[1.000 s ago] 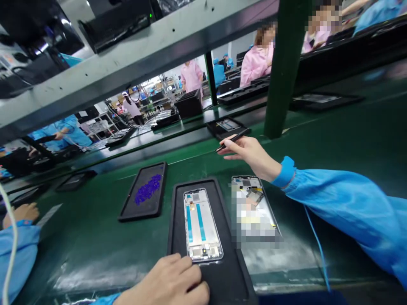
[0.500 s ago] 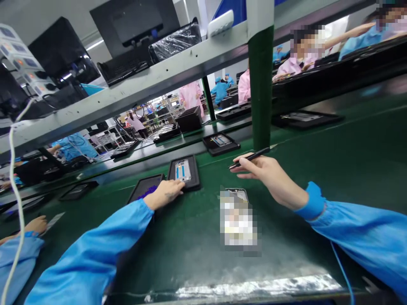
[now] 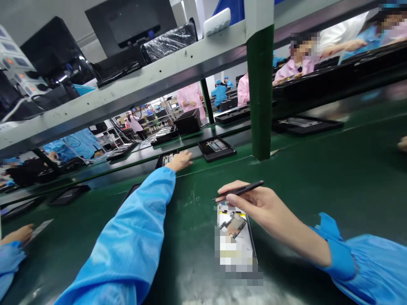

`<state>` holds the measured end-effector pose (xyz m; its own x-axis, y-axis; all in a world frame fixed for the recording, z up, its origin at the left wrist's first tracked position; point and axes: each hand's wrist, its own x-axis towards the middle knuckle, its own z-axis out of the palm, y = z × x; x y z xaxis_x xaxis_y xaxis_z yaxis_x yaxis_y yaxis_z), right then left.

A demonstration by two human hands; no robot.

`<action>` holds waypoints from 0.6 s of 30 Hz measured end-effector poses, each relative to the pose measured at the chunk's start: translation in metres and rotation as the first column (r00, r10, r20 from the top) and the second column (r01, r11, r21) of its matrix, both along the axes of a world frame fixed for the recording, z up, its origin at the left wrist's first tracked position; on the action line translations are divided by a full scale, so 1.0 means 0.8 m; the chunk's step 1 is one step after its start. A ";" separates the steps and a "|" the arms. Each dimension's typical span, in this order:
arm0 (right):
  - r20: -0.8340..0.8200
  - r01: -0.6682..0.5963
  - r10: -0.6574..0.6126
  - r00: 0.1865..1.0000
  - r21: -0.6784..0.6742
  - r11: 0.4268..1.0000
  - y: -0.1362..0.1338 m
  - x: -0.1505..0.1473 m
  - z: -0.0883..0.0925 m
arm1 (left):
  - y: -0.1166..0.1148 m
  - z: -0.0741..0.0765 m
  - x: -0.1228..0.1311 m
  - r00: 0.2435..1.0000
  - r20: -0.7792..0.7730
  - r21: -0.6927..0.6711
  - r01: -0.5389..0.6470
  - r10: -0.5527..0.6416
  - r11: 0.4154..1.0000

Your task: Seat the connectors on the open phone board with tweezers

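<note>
My left hand [image 3: 181, 161] reaches far out across the green belt [image 3: 302, 182]. Its fingers lie flat on the near edge of a black tray [image 3: 163, 160] that carries a phone frame. My right hand [image 3: 254, 203] is closed on a thin black stylus-like tool [image 3: 243, 189], held level with its tip pointing left. Just below that hand an opened phone body [image 3: 234, 237] lies flat on the belt, partly blurred out.
Another black tray with a phone frame [image 3: 216, 148] sits beyond, beside a green post [image 3: 260, 93]. A dark tray [image 3: 132, 192] peeks out left of my sleeve. A neighbour's hand [image 3: 15, 235] rests at the far left. Monitors stand on the overhead shelf; workers sit across.
My left arm has pushed the tray with the phone frame away, up the belt. My right hand with the tool has come back toward me, over the open phone body.
</note>
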<state>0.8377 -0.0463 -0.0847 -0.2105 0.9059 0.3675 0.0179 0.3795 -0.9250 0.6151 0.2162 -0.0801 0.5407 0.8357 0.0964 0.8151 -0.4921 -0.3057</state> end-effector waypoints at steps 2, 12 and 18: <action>0.028 0.032 -0.033 0.999 0.028 0.999 0.002 0.002 -0.001 | 0.006 -0.012 0.051 0.994 0.068 -0.012 0.083 -0.082 0.996; 0.085 0.161 -0.167 0.982 0.076 0.984 0.032 0.022 -0.005 | 0.011 -0.018 0.061 0.976 0.183 -0.060 0.134 -0.121 0.989; 0.174 0.278 -0.274 0.946 0.001 0.960 0.033 0.026 0.004 | -0.076 -0.001 -0.049 0.970 0.176 -0.116 0.188 -0.166 0.975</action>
<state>0.8586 -0.0200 -0.0811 -0.0084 0.9453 0.3262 0.2774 0.3156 -0.9074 0.5760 0.1552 -0.0809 0.6668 0.7395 0.0920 0.7451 -0.6596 -0.0985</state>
